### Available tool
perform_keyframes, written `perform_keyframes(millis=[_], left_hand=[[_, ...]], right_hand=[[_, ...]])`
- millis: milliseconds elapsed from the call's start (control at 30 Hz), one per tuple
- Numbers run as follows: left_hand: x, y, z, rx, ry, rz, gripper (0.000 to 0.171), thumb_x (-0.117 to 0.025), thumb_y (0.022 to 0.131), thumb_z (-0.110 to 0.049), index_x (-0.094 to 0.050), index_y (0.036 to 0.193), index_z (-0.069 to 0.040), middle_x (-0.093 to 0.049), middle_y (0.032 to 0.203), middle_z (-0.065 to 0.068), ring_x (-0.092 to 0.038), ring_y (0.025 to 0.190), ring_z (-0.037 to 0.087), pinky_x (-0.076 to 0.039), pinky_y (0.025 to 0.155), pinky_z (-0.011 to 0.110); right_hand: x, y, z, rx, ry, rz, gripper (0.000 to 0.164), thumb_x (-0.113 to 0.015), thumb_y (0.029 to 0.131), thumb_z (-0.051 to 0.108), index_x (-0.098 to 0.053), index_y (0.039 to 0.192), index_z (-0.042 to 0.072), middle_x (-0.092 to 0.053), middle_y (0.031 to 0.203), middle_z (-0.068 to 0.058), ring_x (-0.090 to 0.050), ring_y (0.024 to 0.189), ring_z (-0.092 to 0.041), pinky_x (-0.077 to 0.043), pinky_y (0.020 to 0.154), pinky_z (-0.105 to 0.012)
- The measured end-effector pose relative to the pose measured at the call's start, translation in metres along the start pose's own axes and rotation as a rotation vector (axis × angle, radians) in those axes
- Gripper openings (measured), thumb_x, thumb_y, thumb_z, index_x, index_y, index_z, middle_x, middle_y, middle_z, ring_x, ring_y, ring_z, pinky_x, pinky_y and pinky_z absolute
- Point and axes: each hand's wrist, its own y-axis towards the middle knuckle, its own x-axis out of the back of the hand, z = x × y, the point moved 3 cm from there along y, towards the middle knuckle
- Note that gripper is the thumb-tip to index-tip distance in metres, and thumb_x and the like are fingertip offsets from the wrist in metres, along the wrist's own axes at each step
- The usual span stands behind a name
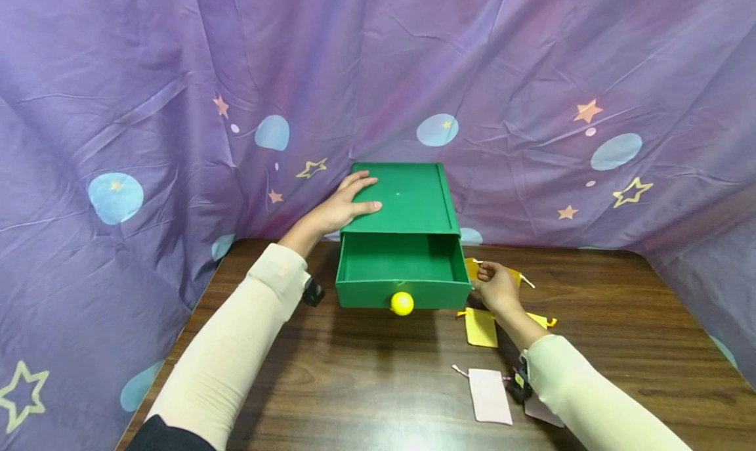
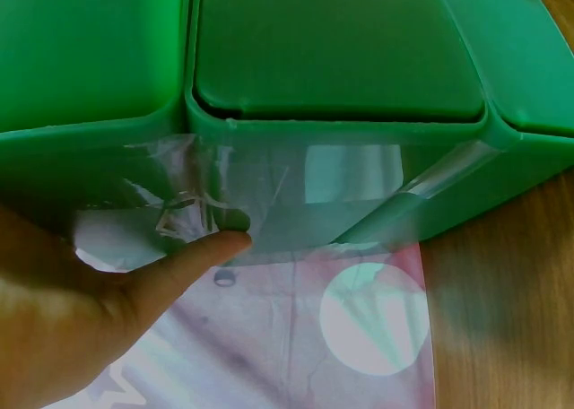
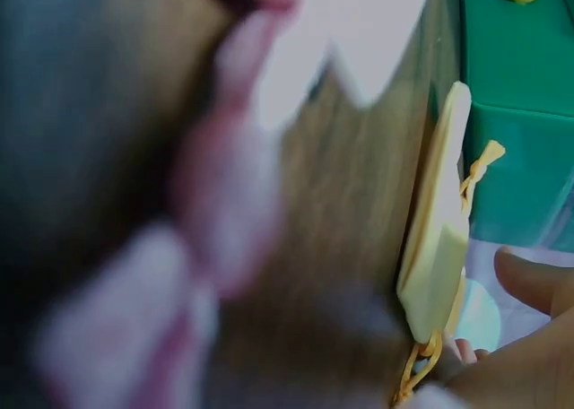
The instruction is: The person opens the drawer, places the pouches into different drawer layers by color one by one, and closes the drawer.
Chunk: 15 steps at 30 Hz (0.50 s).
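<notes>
A green drawer box [image 1: 407,198] stands at the back of the table with its drawer [image 1: 401,293] pulled out, showing a bare inside and a yellow round knob [image 1: 402,303]. My left hand [image 1: 345,205] rests on the box's top left edge, its thumb and fingers spread. Right of the drawer, my right hand [image 1: 499,288] is over an orange-yellow pouch [image 1: 512,275] with white drawstrings, partly covering it. Its fingers are loosely bent, and the thumb [image 3: 529,279] stands apart from them. Nearer lies a yellow pouch [image 1: 481,327] with orange cords.
Another yellow pouch [image 1: 539,320] lies partly behind the right wrist. Toward the front are a pale pink pouch [image 1: 490,396] and a mauve pouch [image 1: 542,411], half hidden by the right sleeve. A purple curtain [image 1: 401,64] hangs behind the wooden table [image 1: 331,379].
</notes>
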Motion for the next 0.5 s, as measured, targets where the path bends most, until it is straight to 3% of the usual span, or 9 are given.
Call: perform_keyframes(millis=[133, 333, 500], left_hand=[[0.0, 0.001, 0.0, -0.003, -0.003, -0.001, 0.067, -0.063, 0.103, -0.02, -0.033, 0.16, -0.003, -0.009, 0.172, 0.011, -0.005, 0.159, 0.03, -0.011, 0.128, 0.047], [0.0, 0.0, 0.0, -0.004, -0.009, -0.003, 0.066, -0.062, 0.103, -0.021, -0.034, 0.16, -0.003, -0.009, 0.172, 0.011, -0.005, 0.159, 0.031, -0.011, 0.128, 0.047], [-0.001, 0.001, 0.0, -0.003, -0.013, -0.001, 0.067, -0.063, 0.103, -0.02, -0.034, 0.16, -0.003, -0.008, 0.172, 0.011, -0.004, 0.159, 0.031, -0.011, 0.128, 0.048]], right_hand=[[0.001, 0.003, 0.001, 0.049, -0.132, -0.03, 0.042, -0.068, 0.087, -0.005, -0.057, 0.125, -0.016, -0.065, 0.119, -0.032, -0.063, 0.111, -0.044, -0.05, 0.098, -0.042], [0.003, 0.01, 0.0, 0.072, -0.264, -0.038, 0.038, -0.068, 0.082, -0.005, -0.059, 0.118, -0.012, -0.067, 0.108, -0.025, -0.064, 0.1, -0.039, -0.049, 0.091, -0.045], [0.004, 0.012, 0.0, 0.141, -0.354, -0.053, 0.036, -0.065, 0.075, -0.006, -0.06, 0.111, -0.011, -0.068, 0.099, -0.023, -0.064, 0.094, -0.038, -0.049, 0.086, -0.046]])
